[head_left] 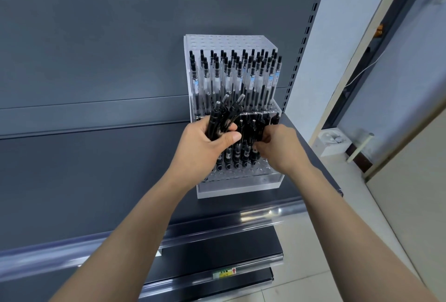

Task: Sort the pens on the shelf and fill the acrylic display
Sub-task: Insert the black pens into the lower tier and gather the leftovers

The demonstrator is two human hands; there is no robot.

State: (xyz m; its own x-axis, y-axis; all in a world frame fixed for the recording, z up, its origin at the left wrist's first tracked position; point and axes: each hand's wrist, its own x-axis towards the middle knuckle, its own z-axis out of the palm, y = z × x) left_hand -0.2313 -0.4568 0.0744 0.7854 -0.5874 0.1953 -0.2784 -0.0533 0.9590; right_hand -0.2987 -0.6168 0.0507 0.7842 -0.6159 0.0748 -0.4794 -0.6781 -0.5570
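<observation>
The left hand [205, 140] squeezes a bunch of black pens [218, 120] in front of the acrylic display [241, 187] on the shelf [96, 181], while the right hand [277, 144] pinches one light, stiff, slippery-looking pen, best held around its middle.

Acrylic display [241, 187] upright on dark shelf [120, 181], clear pens [251, 79] (black caps) in back tiers, black pens [246, 154] in front rows

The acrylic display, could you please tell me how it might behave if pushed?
Probably rigid: the acrylic display looks like thick clear plastic. Loaded with upright pens, it seems top-heavy, so a high push might tip it. Its flat base may slide on the smooth shelf.
</observation>
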